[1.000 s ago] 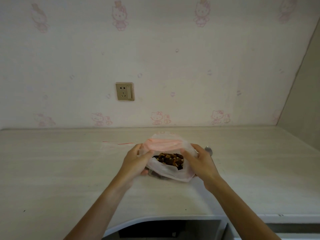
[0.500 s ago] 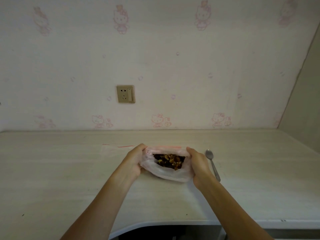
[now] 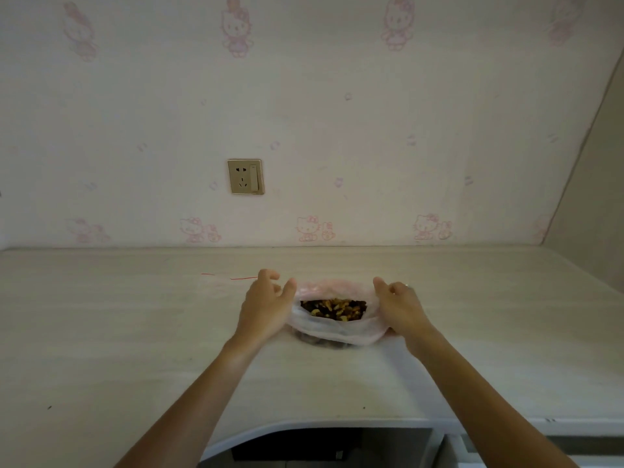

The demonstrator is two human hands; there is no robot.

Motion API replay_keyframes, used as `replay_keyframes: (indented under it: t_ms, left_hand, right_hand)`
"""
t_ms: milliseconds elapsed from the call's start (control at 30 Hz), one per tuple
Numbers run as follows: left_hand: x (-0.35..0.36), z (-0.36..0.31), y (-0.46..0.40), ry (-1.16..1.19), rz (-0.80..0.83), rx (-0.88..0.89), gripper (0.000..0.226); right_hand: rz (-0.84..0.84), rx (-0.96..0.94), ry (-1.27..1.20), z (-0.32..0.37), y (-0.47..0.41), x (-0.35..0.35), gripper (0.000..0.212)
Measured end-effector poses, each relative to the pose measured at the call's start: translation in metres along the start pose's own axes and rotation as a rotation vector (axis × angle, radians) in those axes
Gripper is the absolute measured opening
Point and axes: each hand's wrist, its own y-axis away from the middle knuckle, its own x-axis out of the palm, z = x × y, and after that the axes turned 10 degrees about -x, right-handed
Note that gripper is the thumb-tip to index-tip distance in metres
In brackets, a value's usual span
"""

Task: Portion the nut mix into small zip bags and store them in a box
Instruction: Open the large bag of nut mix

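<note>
I see the thin pinkish-white plastic bag (image 3: 332, 327) of brown-and-yellow nut mix (image 3: 333, 309) lying mouth-open mid pale wooden counter (image 3: 135, 332). My left hand (image 3: 265, 307) and right hand (image 3: 400, 307), gripping its rim half a second ago, now flank it with fingers spread, holding nothing.

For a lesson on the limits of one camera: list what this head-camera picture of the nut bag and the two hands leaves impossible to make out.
- Spoon: in the head view only a glint shows behind the right hand, which covers the rest.
- Small zip bags: clear plastic, only a red strip shows; their number cannot be told.
- Storage box: nowhere in frame.
- Nut mix: pieces too small to name; the plastic bag hides the depth.
- Left hand: contact with the bag unclear.
</note>
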Motion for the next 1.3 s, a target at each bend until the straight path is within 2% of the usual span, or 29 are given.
replay_keyframes:
  t_ms: [100, 167, 233, 333, 400, 467, 533, 600, 667, 767, 967, 1100, 1200, 1300]
  left_hand:
    - [-0.006, 0.002, 0.006, -0.104, -0.086, 0.314, 0.031]
    - [-0.008, 0.000, 0.009, -0.150, -0.052, 0.464, 0.014]
    - [-0.006, -0.005, 0.012, -0.278, -0.017, 0.505, 0.024]
    - [-0.001, -0.010, 0.016, -0.426, -0.025, 0.430, 0.036]
    - [0.000, -0.009, 0.020, -0.450, -0.003, 0.366, 0.026]
    - [-0.003, -0.004, 0.021, -0.463, 0.099, 0.302, 0.011]
    - [-0.004, 0.001, 0.021, -0.539, 0.217, 0.274, 0.040]
    - [-0.004, 0.004, 0.020, -0.579, 0.266, 0.274, 0.068]
    - [-0.001, 0.006, 0.014, -0.578, 0.268, 0.283, 0.080]
    - [0.003, 0.007, -0.003, -0.564, 0.283, 0.275, 0.085]
    - [0.008, -0.002, -0.049, -0.475, 0.293, 0.231, 0.083]
    - [0.013, -0.008, -0.073, -0.411, 0.238, 0.272, 0.060]
    - [0.018, -0.008, -0.080, -0.362, 0.185, 0.311, 0.035]
    - [0.018, -0.002, -0.080, -0.277, 0.117, 0.362, 0.041]
  right_hand:
    - [-0.062, -0.296, 0.428, 0.002, 0.009, -0.008, 0.045]
    - [-0.105, -0.561, 0.498, 0.006, 0.015, -0.012, 0.037]
    - [0.007, -0.730, 0.567, 0.007, 0.019, -0.012, 0.027]
    - [0.194, -0.682, 0.753, 0.003, 0.021, -0.006, 0.028]
    - [0.300, -0.609, 0.793, -0.001, 0.020, -0.005, 0.029]
    - [0.404, -0.592, 0.763, -0.005, 0.020, -0.009, 0.039]
    - [0.450, -0.552, 0.730, -0.008, 0.019, -0.014, 0.049]
    - [0.462, -0.498, 0.733, -0.012, 0.016, -0.016, 0.061]
    - [0.479, -0.474, 0.732, -0.015, 0.012, -0.013, 0.068]
    - [0.476, -0.464, 0.726, -0.019, -0.003, -0.007, 0.067]
    - [0.375, -0.423, 0.709, -0.024, -0.051, 0.008, 0.057]
    - [0.328, -0.408, 0.667, -0.024, -0.079, 0.022, 0.054]
    - [0.306, -0.398, 0.592, -0.020, -0.090, 0.025, 0.038]
    - [0.237, -0.425, 0.493, -0.019, -0.094, 0.022, 0.027]
